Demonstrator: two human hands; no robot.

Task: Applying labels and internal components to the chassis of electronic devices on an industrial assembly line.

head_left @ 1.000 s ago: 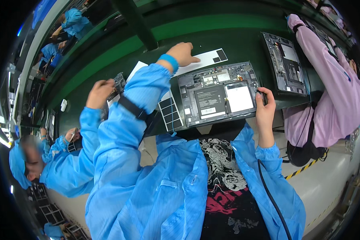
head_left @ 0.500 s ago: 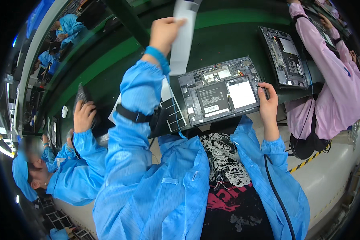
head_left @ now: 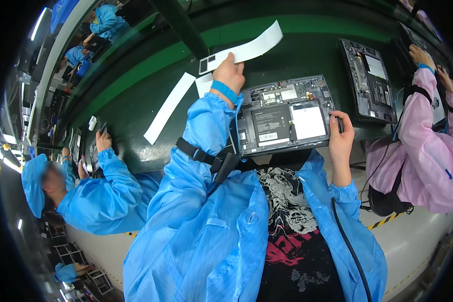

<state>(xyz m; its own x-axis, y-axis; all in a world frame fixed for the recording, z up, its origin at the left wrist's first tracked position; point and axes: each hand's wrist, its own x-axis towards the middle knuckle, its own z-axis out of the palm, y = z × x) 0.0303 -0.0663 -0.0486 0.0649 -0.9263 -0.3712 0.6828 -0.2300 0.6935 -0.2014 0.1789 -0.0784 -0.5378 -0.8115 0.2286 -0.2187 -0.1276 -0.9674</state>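
Observation:
My left hand (head_left: 230, 71) is raised over the green bench and pinches a long white strip (head_left: 244, 49) with a small dark window at its left end. An opened laptop base (head_left: 286, 117), with a black battery and white panel showing, lies in front of me. At its right edge, my right hand (head_left: 340, 139) holds a small dark tool against the base. Both my arms are in blue smock sleeves, and a black strap crosses the left one.
Another white strip (head_left: 168, 107) lies on the green bench (head_left: 136, 100) to the left. A second opened laptop (head_left: 370, 80) sits at the right, before a person in a pink smock (head_left: 428, 151). A person in blue (head_left: 95, 186) works at my left.
My left hand has lifted the white strip off the bench and swung it up and to the right. The right hand stays at the laptop's edge. The person at my left lowered a hand.

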